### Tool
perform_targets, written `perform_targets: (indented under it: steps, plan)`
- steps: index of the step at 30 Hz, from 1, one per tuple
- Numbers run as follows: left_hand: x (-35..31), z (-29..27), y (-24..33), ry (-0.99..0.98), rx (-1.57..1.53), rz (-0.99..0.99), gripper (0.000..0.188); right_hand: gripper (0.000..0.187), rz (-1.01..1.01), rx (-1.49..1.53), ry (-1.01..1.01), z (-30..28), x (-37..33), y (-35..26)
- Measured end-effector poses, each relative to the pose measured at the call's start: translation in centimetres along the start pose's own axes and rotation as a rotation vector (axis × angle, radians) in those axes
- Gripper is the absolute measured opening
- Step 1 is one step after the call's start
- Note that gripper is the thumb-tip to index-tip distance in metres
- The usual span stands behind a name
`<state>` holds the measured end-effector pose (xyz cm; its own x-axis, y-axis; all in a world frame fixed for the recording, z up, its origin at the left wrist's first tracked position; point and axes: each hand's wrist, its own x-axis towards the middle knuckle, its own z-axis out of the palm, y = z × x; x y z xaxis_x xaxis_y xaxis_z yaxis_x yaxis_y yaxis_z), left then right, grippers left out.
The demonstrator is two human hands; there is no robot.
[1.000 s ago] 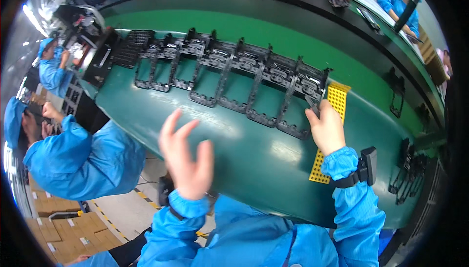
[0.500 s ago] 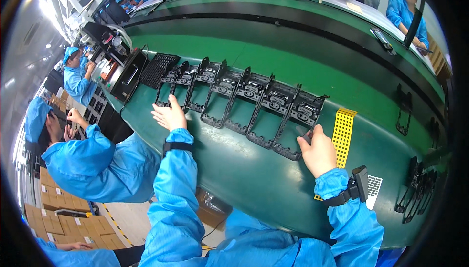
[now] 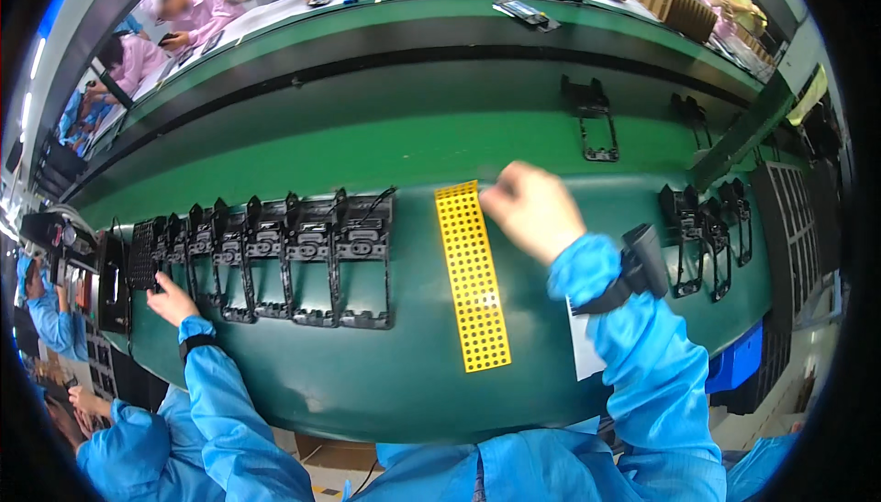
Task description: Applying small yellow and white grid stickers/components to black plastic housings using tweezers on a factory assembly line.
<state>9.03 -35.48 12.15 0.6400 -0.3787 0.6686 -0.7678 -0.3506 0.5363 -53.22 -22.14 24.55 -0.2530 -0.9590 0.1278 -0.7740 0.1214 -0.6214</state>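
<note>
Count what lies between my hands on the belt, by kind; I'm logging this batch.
Black frames in the row: 6
Black mesh tray: 1
Yellow perforated strip: 1
Total: 8

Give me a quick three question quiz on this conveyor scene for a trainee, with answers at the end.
1. True or false: the right hand rests at the far end of the yellow perforated strip.
2. Which does the left hand touch? A) the row of black frames B) a blue bin C) the strip
3. Fill in: the belt is ____ in colour.

Key: 1 true; 2 A; 3 green
</note>
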Motion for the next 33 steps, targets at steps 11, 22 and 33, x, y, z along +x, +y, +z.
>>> perform_targets:
  steps: [11,22,33]
  plan:
    - [-9.8,-17.1,16.8,-0.189,-0.685,0.258,0.043,0.040,0.426,-0.404,0.308,-6.8,7.8,19.3]
    - [-19.6,-25.1,29.6,-1.193,-0.900,0.557,0.020,0.021,0.053,-0.129,0.305,-10.6,-2.7,11.6]
    - [-26.2,-19.2,36.4,-0.977,-0.767,0.744,0.036,0.019,0.261,0.144,-0.058,-4.5,-19.9,3.2]
